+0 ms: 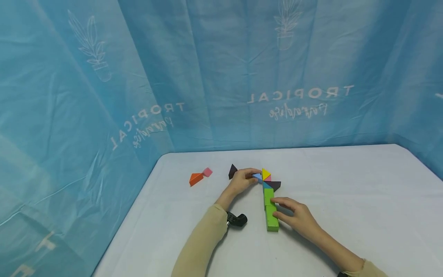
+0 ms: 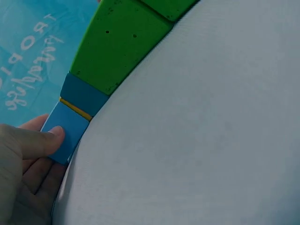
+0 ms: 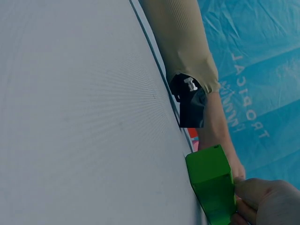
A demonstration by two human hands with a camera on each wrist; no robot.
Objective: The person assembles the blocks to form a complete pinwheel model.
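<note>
My left hand pinches a light blue triangular block between thumb and fingers, at the left of a row of blocks on the table. Beside it are a yellow triangle, a small pink piece, a darker blue triangle and a black block. Two green blocks, a far one and a near one, continue the row towards me. Fingertips of my right hand touch the green blocks' right side; in the right wrist view the near green block partly hides the fingers.
An orange block and a pink block lie on the left of the white table. Another black block sits just behind my left hand. Blue curtains hang along the back and sides.
</note>
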